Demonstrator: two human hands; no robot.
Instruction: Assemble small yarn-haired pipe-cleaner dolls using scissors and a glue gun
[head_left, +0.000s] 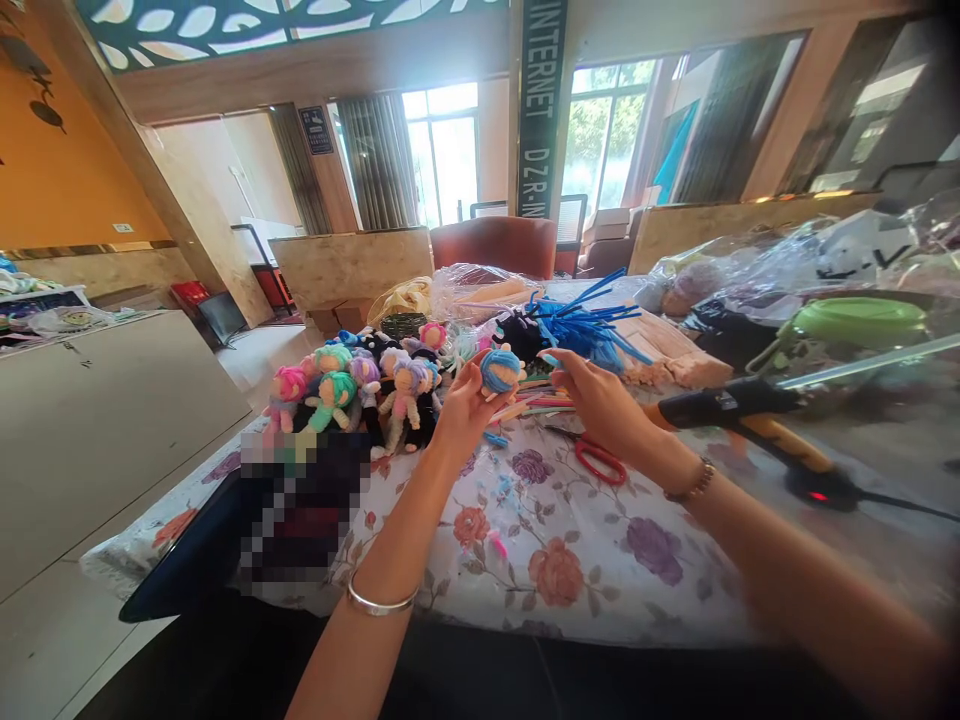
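Note:
My left hand (466, 402) is closed around a small doll's head (501, 372) with fuzzy blue hair and a pale face, held above the table. Just right of it, my right hand (611, 408) pinches a short light-blue piece (552, 361), perhaps a cut of fuzzy stem; a small gap separates it from the head. Below my right hand lie scissors (600, 462) with red handles. Colourful fuzzy stems (536, 400) lie behind, between my hands. To the left stand several finished-looking fuzzy dolls (334, 400) with pink, green and purple hair.
A bundle of blue fuzzy stems (592, 322) lies farther back. On the right is a glue gun (739, 403) with a lit red light and a cord. Plastic bags (825, 250) and a green lid (859, 320) crowd the far right. The flowered tablecloth (555, 570) carries blue scraps.

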